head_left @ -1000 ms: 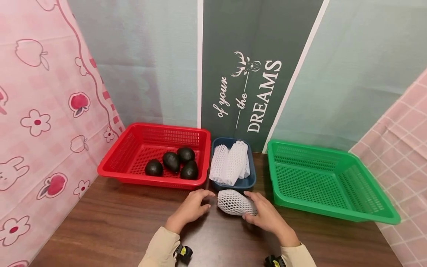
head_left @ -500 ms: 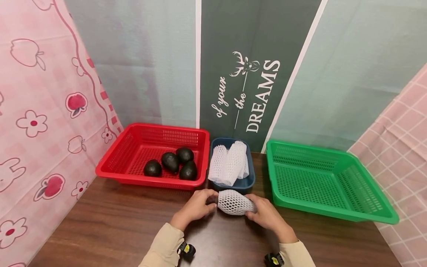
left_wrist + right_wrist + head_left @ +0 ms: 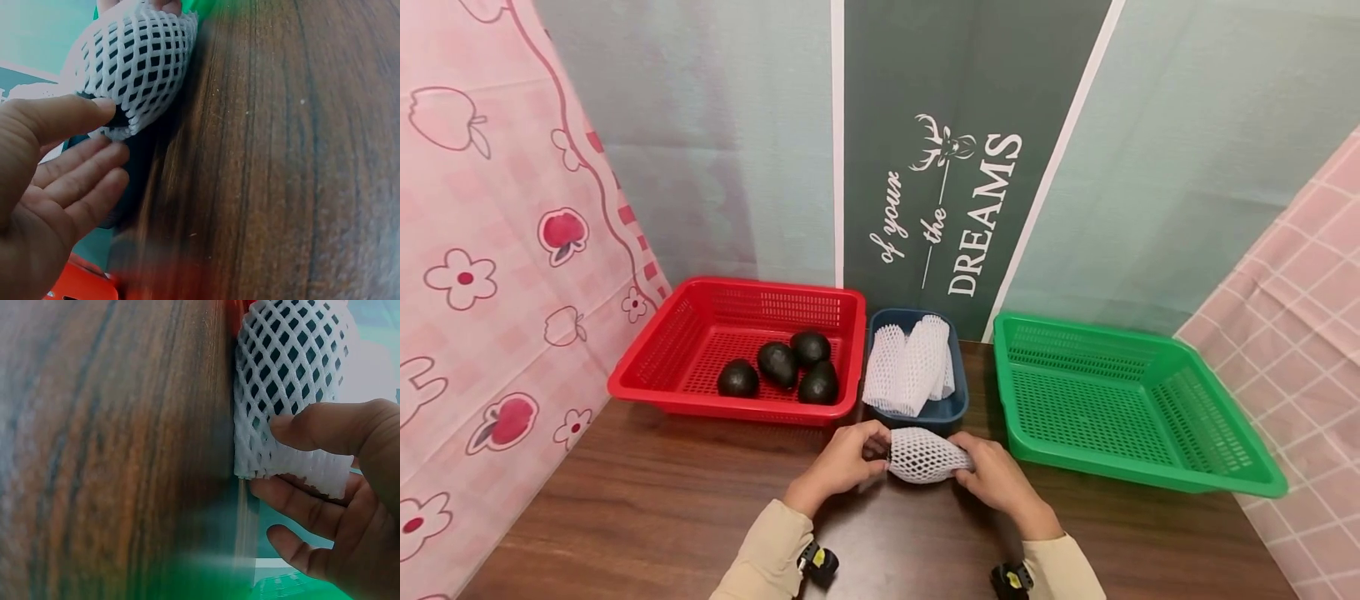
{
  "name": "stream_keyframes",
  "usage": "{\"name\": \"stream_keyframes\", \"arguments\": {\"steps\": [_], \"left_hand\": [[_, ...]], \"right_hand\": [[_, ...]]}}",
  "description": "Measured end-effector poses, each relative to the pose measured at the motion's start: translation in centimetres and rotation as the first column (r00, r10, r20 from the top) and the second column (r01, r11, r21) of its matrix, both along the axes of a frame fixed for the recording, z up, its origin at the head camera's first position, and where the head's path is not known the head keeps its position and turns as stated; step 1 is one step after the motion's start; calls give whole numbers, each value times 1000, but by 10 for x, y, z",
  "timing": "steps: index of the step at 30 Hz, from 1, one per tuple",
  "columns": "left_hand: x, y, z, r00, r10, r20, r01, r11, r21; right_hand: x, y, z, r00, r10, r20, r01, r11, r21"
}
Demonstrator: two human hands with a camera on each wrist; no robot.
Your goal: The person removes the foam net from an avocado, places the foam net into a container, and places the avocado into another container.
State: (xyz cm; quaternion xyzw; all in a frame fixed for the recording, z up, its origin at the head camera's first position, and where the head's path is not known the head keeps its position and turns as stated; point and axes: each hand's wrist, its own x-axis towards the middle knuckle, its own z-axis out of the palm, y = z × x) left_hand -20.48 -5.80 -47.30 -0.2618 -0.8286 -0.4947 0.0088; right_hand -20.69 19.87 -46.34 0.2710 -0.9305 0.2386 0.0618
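Observation:
A dark avocado [image 3: 117, 117] sits inside a white foam net sleeve [image 3: 923, 456], in front of the blue bin. Its bare tip shows at the sleeve's left mouth. There my left hand [image 3: 844, 463] pinches the tip, the thumb [image 3: 103, 111] on one side and the fingers below. At the other end, my right hand [image 3: 997, 473] pinches the sleeve's loose, gathered edge between thumb [image 3: 300, 430] and fingers. The net's mesh is stretched wide over the avocado's body and narrow toward the right hand.
A red basket [image 3: 737, 406] at the left holds several avocados [image 3: 777, 364]. Behind the hands, a blue bin [image 3: 953, 408] contains several white foam net sleeves [image 3: 921, 362]. The green basket [image 3: 1138, 475] stands at the right on the wooden table [image 3: 625, 500].
My left hand has moved right onto the avocado's end and grips it. The right hand has shifted slightly toward the sleeve's end, which now looks narrower there.

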Motion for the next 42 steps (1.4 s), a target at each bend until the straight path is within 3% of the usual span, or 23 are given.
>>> {"name": "stream_keyframes", "arguments": {"steps": [8,15,26,32,42], "left_hand": [[0,1,-2,1000,-29,0,29,999,18],[2,7,-4,999,-18,40,18,1000,5],[2,7,-5,1000,-17,19,17,1000,-1],[8,-1,-1,998,-59,11,59,997,44],[10,-19,4,998,-56,-16,57,997,57]], "right_hand": [[-2,-2,0,1000,-27,-11,28,999,25],[-1,-5,1,998,-70,3,69,997,44],[2,-7,4,995,-96,28,95,994,59],[8,-5,9,995,-92,36,91,995,48],[9,-2,13,998,-65,1,65,998,17]]}}
